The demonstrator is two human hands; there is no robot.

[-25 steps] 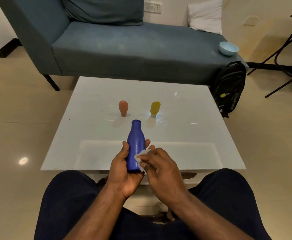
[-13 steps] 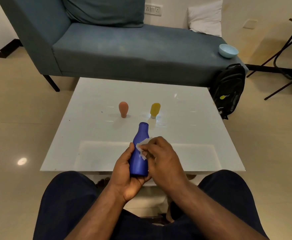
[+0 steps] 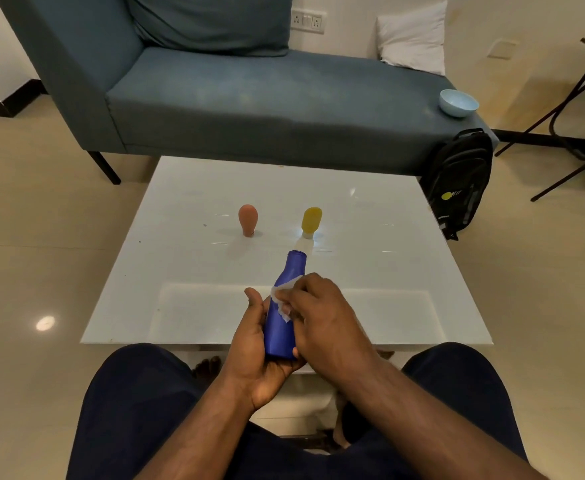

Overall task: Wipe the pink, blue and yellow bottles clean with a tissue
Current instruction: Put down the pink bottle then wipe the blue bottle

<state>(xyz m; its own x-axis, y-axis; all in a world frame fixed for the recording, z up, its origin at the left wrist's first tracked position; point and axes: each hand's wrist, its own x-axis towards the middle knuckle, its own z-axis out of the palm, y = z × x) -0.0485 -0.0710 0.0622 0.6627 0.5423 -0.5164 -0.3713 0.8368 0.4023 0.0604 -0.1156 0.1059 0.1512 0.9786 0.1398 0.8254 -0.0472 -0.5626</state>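
I see my forearms bare to the edge of view, no sleeves, and dark navy trousers (image 3: 138, 403) covering both thighs.

Three bottles: one blue (image 3: 281, 317) at lower centre, one pink (image 3: 248, 220) and one yellow (image 3: 311, 221) mid-frame. One tissue (image 3: 281, 296), one table (image 3: 187, 265), one sofa (image 3: 249, 105), one bowl (image 3: 458, 103), one backpack (image 3: 460, 181), two hands.

Glossy white table (image 3: 370, 209) mirroring light, smooth matt plastic on blue bottle (image 3: 279, 327), thin crumpled paper tissue (image 3: 284, 294), soft woven cloth over sofa (image 3: 249, 105) behind table.
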